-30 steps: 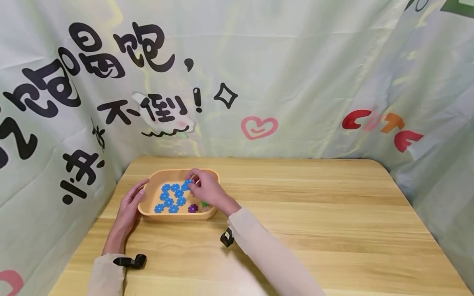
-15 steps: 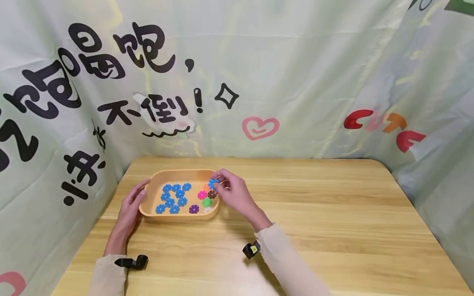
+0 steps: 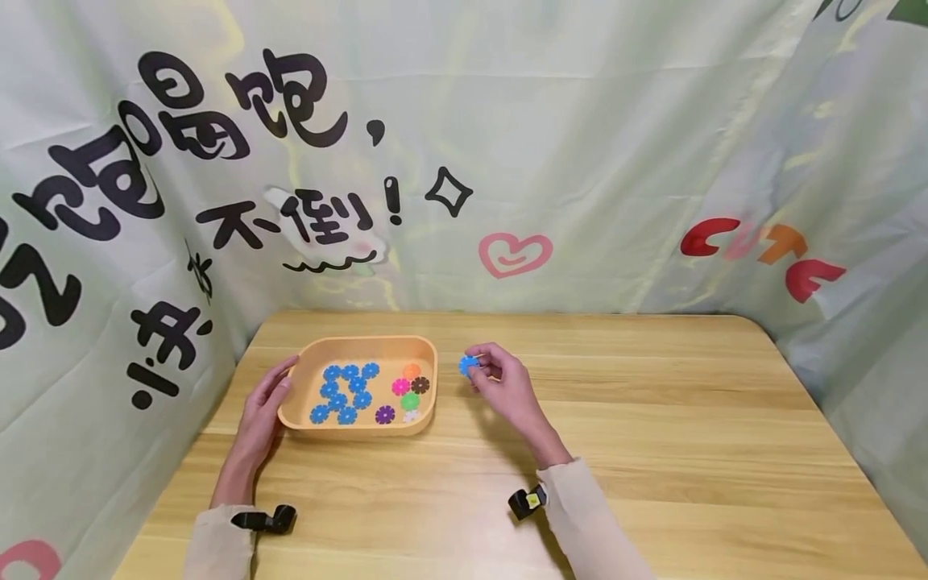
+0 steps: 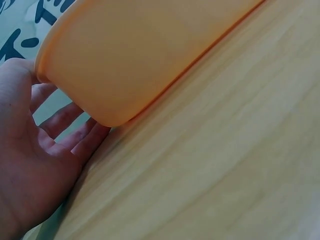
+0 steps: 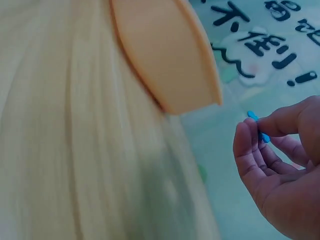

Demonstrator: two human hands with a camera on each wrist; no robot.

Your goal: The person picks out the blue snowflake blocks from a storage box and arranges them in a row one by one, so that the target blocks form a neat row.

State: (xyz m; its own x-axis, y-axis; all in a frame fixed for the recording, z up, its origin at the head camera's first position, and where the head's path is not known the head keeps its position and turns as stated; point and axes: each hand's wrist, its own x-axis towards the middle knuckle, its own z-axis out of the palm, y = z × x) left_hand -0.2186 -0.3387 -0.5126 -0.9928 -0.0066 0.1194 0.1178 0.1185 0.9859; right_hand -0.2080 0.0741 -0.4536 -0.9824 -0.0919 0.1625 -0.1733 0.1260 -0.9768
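A pale curtain [image 3: 580, 161] printed with black characters, a pink heart [image 3: 515, 255] and coloured letters [image 3: 763, 256] is hung behind and beside a wooden tabletop [image 3: 652, 411]. An orange tray [image 3: 362, 341] is set near the tabletop's far left corner. Its left end is touched by the left hand [image 3: 263, 409], whose fingers are laid loosely extended against the outer wall. By the right hand [image 3: 510, 393], a blue disc [image 3: 466, 366] is pinched between thumb and fingers, held above the tabletop, just beyond the tray's right end. Other blue discs [image 3: 337, 400] are clustered in the tray's left and middle. Near its right end, single pieces are spread: orange [image 3: 412, 370], pink [image 3: 401, 387], brown [image 3: 420, 386], green [image 3: 409, 401], white [image 3: 411, 416] and purple [image 3: 385, 415], the white one by the near right corner.
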